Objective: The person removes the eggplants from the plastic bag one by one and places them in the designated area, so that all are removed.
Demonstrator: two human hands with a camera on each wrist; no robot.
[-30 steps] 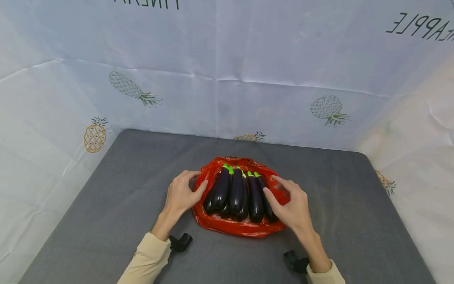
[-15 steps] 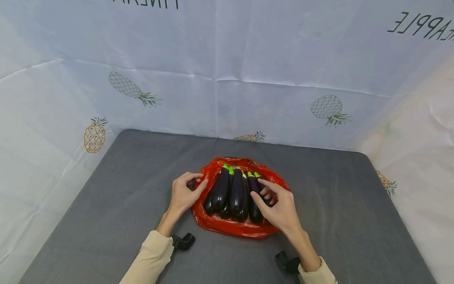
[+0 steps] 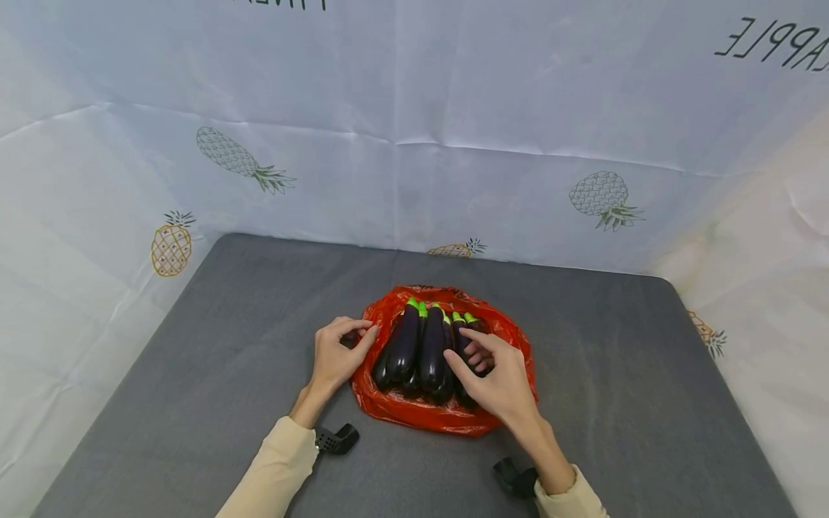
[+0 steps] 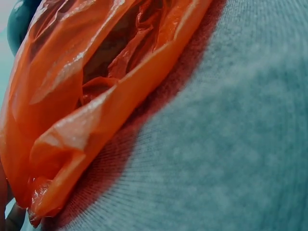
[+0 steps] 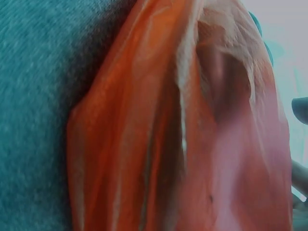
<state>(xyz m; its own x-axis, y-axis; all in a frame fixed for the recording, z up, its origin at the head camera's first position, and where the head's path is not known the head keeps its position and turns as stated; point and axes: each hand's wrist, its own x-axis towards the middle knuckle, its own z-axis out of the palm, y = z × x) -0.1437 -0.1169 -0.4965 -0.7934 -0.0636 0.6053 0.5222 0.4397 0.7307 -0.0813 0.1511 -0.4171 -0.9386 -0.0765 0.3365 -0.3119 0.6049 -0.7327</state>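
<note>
Red plastic bag [image 3: 421, 416] spread on the grey cloth-like tabletop [image 3: 622, 374], mouth up, crumpled. Slim purple eggplants [image 3: 432, 360] lie packed inside, green caps [image 3: 411, 302] toward twelve, fat ends toward six.

Left hand [image 3: 332, 356] at the bag's ten o'clock rim, thumb and index tips nearly meeting; I cannot tell whether film is caught between them. Right hand [image 3: 501, 374] over the bunch at three o'clock, thumb and index parted, other fingers loosely bent, apparently grasping nothing; contact with the fruit below unclear.

Risks, as I judge them: glossy skins look slippery, so a light pinch on a fat end could slide off. Close packing could let one lifted eggplant roll its neighbours toward three or four o'clock. Thin film could tear if pulled hard from ten, or snag under the right fingers and drag the whole load along.
</note>
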